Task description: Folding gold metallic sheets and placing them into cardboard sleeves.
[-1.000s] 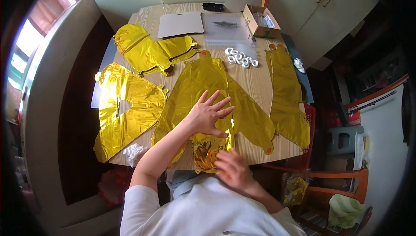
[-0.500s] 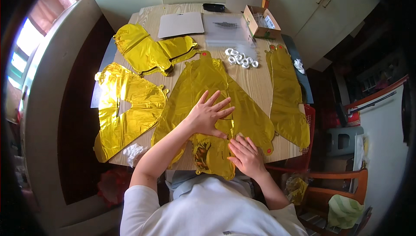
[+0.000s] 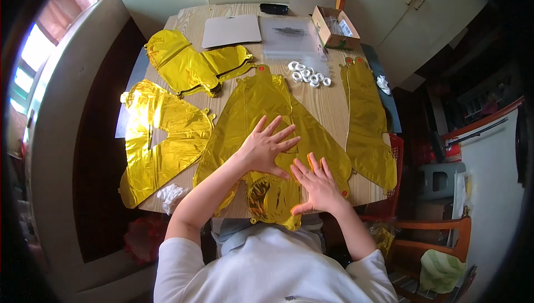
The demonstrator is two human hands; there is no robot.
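Note:
A large flat gold foil balloon [image 3: 250,105] lies in the middle of the table, its near end hanging over the front edge by my waist. My left hand [image 3: 263,148] rests on its centre, palm down with the fingers spread. My right hand [image 3: 321,187] is over the balloon's near right part, fingers stretched apart and holding nothing; whether it touches the foil I cannot tell. Another flat gold foil balloon [image 3: 178,158] lies to the left, a folded one [image 3: 183,61] behind it, and a long one [image 3: 367,122] at the right edge.
Several small white rolls [image 3: 308,74] lie behind the middle balloon. Farther back are white card sheets [image 3: 231,31], clear plastic bags [image 3: 292,38], a black case [image 3: 274,9] and a cardboard box [image 3: 335,31]. Crumpled white tissue [image 3: 171,197] sits at the near left edge. A wooden chair [image 3: 439,230] stands right.
My right hand has lifted and shifted slightly forward and right, its fingers spreading wider. My left hand stays in place on the foil.

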